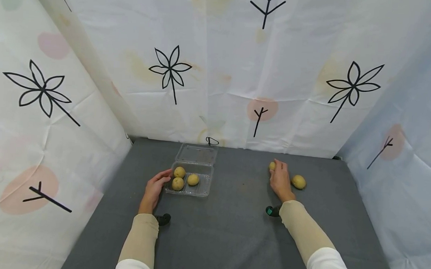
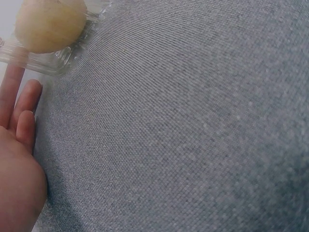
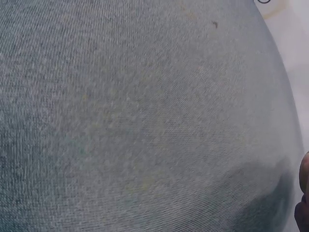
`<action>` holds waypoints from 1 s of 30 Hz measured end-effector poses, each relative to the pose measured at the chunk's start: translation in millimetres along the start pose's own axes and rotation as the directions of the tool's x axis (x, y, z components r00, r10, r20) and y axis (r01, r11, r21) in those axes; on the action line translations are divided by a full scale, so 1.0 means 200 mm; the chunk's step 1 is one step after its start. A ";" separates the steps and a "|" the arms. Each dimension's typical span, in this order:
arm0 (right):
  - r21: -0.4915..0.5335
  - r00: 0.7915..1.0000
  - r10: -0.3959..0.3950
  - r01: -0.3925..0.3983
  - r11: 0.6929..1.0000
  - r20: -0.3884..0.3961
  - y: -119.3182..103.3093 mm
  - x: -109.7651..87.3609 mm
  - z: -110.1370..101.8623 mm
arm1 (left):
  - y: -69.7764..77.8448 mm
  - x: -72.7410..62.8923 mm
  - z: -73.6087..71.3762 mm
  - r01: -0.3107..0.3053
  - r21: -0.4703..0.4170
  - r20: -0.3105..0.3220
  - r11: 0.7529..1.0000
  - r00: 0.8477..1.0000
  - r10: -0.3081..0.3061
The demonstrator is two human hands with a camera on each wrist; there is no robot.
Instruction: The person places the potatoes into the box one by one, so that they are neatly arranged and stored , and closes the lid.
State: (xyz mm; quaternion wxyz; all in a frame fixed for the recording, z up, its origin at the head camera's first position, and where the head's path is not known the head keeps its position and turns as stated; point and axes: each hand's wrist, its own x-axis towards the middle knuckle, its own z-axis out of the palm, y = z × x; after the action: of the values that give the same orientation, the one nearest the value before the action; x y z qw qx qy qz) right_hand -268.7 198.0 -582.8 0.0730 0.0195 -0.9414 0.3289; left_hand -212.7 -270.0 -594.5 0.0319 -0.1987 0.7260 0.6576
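Right hand (image 1: 281,183): fingers curled on the small potato (image 1: 272,166), thumb side hidden in head view; grip reads as closed on it. Right wrist view shows only a sliver of hand at its right edge, so the contact cannot be confirmed there. Small potato is at the fingertips, toward the far side of the table (image 1: 232,237), well right of the box (image 1: 203,186).

Loose potato (image 1: 298,182): on the table just right of the right hand, apart from it.

Left hand (image 1: 155,188): fingers extended and spread, gripping nothing, fingertips at the left edge of the box. Left wrist view: one finger meets the clear wall; two others lie below it.

Box: clear plastic, lid (image 1: 198,154) folded back on the far side. Contents: rear potato (image 1: 179,172) and front potato (image 1: 178,184) along the left side; third potato (image 1: 193,179) to their right, near the middle. Right part bare.

Surround: printed cloth (image 1: 218,77) behind the table and at both sides.
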 end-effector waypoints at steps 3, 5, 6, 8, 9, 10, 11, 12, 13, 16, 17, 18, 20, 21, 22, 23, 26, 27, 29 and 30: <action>0.004 1.000 -0.025 0.025 1.000 -0.014 -0.02 0.00 -0.01 | 0.00 -0.01 0.00 -0.012 -0.004 0.012 1.000 1.000 0.012; 0.005 0.999 -0.031 0.031 1.000 -0.017 -0.04 0.00 -0.01 | 0.00 -0.01 0.00 -0.015 -0.006 0.015 1.000 1.000 0.015; 0.012 0.999 -0.032 0.032 0.999 -0.017 -0.04 0.01 -0.01 | 0.00 -0.01 0.00 -0.015 -0.004 0.015 1.000 1.000 0.015; 0.019 0.999 -0.037 0.038 0.999 -0.011 -0.06 0.01 0.00 | 0.00 0.00 0.00 -0.014 0.004 0.013 1.000 1.000 0.014; 0.018 0.999 -0.043 0.043 0.999 -0.010 -0.06 0.02 0.00 | -0.01 0.00 0.00 -0.012 0.006 0.010 1.000 1.000 0.012; 0.017 0.999 -0.050 0.050 0.999 -0.011 -0.07 0.02 0.00 | -0.01 0.00 0.00 -0.010 0.006 0.007 1.000 1.000 0.010; 0.019 0.998 -0.057 0.057 0.998 -0.012 -0.08 0.02 0.00 | -0.02 0.01 0.00 -0.010 0.010 0.007 1.000 1.000 0.010; 0.019 0.998 -0.064 0.065 0.998 -0.015 -0.09 0.02 0.00 | -0.02 0.01 0.00 -0.010 0.013 0.007 1.000 1.000 0.009; 0.014 0.997 -0.073 0.073 0.997 -0.017 -0.09 0.02 0.00 | -0.02 0.01 0.00 -0.009 0.012 0.006 1.000 1.000 0.009; 0.012 0.995 -0.097 0.097 0.995 -0.029 -0.12 0.03 0.00 | -0.03 0.02 0.00 -0.004 0.005 0.008 1.000 1.000 0.004; 0.014 0.994 -0.104 0.105 0.994 -0.032 -0.12 0.03 0.00 | -0.03 0.02 -0.01 -0.004 0.006 0.011 1.000 1.000 0.004; 0.013 0.993 -0.114 0.114 0.993 -0.036 -0.13 0.03 0.00 | -0.03 0.02 -0.01 -0.001 0.003 0.011 1.000 1.000 0.001; 0.014 0.991 -0.127 0.128 0.992 -0.044 -0.15 0.03 0.00 | -0.03 0.02 -0.01 -0.001 -0.007 0.014 1.000 1.000 0.001; 0.017 0.990 -0.134 0.135 0.991 -0.049 -0.15 0.03 0.01 | -0.03 0.02 -0.01 -0.002 -0.011 0.016 1.000 1.000 0.003; 0.016 0.989 -0.141 0.142 0.990 -0.054 -0.16 0.03 0.01 | -0.02 0.02 -0.01 -0.004 -0.015 0.020 1.000 1.000 0.005; 0.018 0.987 -0.147 0.149 0.989 -0.061 -0.17 0.03 0.01 | -0.02 0.01 -0.01 -0.005 -0.020 0.021 1.000 1.000 0.005; 0.023 0.983 -0.170 0.172 0.985 -0.070 -0.19 0.03 0.02 | -0.02 0.01 0.00 -0.005 -0.020 0.020 1.000 1.000 0.006; 0.024 0.981 -0.180 0.183 0.983 -0.075 -0.20 0.03 0.02 | -0.02 0.01 0.00 -0.005 -0.015 0.018 1.000 1.000 0.005; 0.030 0.978 -0.194 0.196 0.980 -0.073 -0.22 0.02 0.02 | -0.02 0.01 0.00 -0.005 -0.002 0.015 1.000 1.000 0.005; 0.031 0.977 -0.202 0.205 0.978 -0.070 -0.23 0.02 0.02 | -0.03 0.01 0.00 -0.004 0.002 0.012 1.000 1.000 0.004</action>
State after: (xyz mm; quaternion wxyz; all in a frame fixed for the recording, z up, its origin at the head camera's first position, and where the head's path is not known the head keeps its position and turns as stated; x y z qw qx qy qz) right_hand -269.1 160.3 -556.6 0.1373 0.1063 -0.9250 0.3380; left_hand -213.5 -271.7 -600.1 0.0351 -0.1933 0.7270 0.6579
